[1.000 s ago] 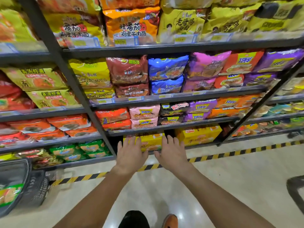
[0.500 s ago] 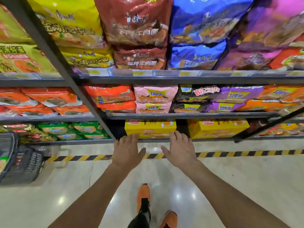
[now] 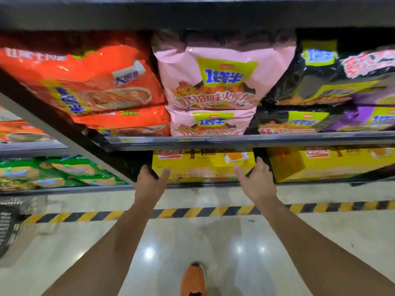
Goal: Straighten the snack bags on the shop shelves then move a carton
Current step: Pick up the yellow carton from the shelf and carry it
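Head view: the yellow carton (image 3: 203,165) sits on the bottom shelf (image 3: 213,184), beneath the pink bags (image 3: 215,82). The left hand (image 3: 149,184) grips its left end and the right hand (image 3: 256,182) its right end. Each thumb lies on the front face, with the fingers curled round the side and their tips hidden. A second carton (image 3: 320,165) stands near, on the right.

Head view: left hand (image 3: 149,184) and right hand (image 3: 256,180) grip opposite ends of the yellow carton (image 3: 203,165) on the lowest shelf (image 3: 213,184), thumbs on its front face; pink snack bags (image 3: 222,82) stacked directly above, orange snack bags (image 3: 96,82) to their left; second carton (image 3: 320,165) at right; striped tape (image 3: 203,212) on the floor
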Tool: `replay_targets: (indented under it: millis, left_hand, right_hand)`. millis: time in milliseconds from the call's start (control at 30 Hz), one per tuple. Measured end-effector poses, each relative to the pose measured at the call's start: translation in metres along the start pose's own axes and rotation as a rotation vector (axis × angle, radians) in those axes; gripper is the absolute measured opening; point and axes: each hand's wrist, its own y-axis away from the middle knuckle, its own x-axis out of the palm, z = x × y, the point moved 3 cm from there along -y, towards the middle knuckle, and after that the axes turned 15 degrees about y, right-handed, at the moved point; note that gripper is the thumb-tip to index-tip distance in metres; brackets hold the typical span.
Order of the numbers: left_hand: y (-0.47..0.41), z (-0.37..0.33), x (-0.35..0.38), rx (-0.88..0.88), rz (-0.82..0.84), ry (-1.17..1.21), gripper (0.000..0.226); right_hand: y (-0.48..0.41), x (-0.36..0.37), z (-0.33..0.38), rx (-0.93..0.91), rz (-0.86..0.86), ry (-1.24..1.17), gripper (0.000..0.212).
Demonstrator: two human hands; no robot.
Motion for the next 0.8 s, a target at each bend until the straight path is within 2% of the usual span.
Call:
replay_targets:
  millis: [100, 267, 333, 400, 467, 567, 800]
  left_hand:
    - [-0.047, 0.02, 0.017, -0.038, -0.041, 0.049, 0.098]
    - [-0.087, 0.03, 0.043, -0.145, -0.079, 0.202, 0.076]
    - [-0.098, 0.042, 0.052, -0.108, -0.076, 0.266, 0.063]
    - [-0.109, 0.057, 0.057, -0.066, -0.082, 0.347, 0.065]
    - [-0.117, 0.071, 0.062, -0.028, -0.09, 0.431, 0.071]
    - [-0.117, 0.075, 0.067, 0.027, -0.118, 0.532, 0.059]
    - [-0.123, 0.082, 0.074, 0.121, -0.167, 0.543, 0.042]
  right_hand:
    - [-0.036, 0.025, -0.006, 0.101, 0.024, -0.122, 0.103]
    - [-0.084, 0.056, -0.01, 0.232, 0.065, -0.36, 0.104]
    - [-0.097, 0.072, -0.013, 0.224, 0.033, -0.424, 0.097]
    - [-0.105, 0.087, -0.016, 0.203, -0.015, -0.472, 0.089]
    - [-0.108, 0.098, -0.02, 0.171, -0.053, -0.504, 0.089]
    - [-0.112, 0.11, -0.026, 0.111, -0.124, -0.561, 0.083]
    - [-0.118, 0.127, -0.031, 0.029, -0.204, -0.697, 0.072]
